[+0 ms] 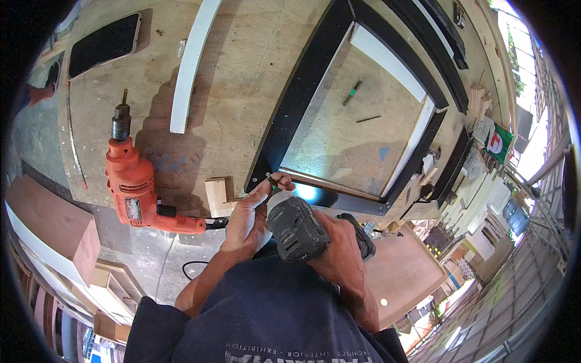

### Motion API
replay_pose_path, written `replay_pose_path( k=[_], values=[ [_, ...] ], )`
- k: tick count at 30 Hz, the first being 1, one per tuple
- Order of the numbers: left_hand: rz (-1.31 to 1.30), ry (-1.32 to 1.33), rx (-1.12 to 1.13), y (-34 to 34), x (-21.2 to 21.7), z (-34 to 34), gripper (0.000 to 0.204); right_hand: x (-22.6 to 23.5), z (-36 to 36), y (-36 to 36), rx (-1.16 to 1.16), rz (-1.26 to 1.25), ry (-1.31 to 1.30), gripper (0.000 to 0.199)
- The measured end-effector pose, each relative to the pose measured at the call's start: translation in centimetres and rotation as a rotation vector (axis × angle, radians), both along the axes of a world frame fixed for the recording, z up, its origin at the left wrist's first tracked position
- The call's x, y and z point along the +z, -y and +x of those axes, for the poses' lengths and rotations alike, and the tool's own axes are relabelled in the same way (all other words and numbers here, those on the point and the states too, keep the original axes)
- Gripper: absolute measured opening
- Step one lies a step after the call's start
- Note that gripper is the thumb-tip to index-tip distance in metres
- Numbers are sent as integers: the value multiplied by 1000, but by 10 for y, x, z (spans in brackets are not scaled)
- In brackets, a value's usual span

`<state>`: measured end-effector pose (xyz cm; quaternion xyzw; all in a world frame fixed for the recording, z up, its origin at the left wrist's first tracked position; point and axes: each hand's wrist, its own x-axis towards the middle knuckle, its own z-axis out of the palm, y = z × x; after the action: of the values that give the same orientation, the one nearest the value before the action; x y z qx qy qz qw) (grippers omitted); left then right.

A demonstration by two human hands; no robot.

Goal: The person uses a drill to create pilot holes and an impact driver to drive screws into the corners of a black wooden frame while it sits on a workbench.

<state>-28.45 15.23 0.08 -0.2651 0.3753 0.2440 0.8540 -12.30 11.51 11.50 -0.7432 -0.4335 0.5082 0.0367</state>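
Observation:
My right hand [339, 239] is wrapped around the grip of a dark cordless drill [296, 233], which points away from me. Its lamp throws a bright spot on the near bar of a black rectangular frame [290, 109]. At the drill's front end, my left hand [247, 216] has thumb and fingers pinched together close to the bit, by the frame's near left corner. A small shiny bit of metal shows at the fingertips, too small to name. The frame lies flat on a plywood worktable [242, 91].
An orange corded drill [133, 187] lies at the left, below a phone [104, 45]. A white strip [193, 66] and a wood block [216, 196] are nearby. Inside the frame lie a green-marked bit [352, 92] and a thin rod [368, 119]. More black bars [433, 54] rest at far right.

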Motion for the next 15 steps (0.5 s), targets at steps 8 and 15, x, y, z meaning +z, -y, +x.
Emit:
replay_pose_path(
  k=[8, 15],
  values=[
    [-20, -26, 8, 2, -4, 3, 28, 1, 3, -9, 10, -83, -14, 52],
    [27, -39, 11, 7, -2, 3, 29, 5, -1, -17, 28, -83, 23, 46]
  ],
)
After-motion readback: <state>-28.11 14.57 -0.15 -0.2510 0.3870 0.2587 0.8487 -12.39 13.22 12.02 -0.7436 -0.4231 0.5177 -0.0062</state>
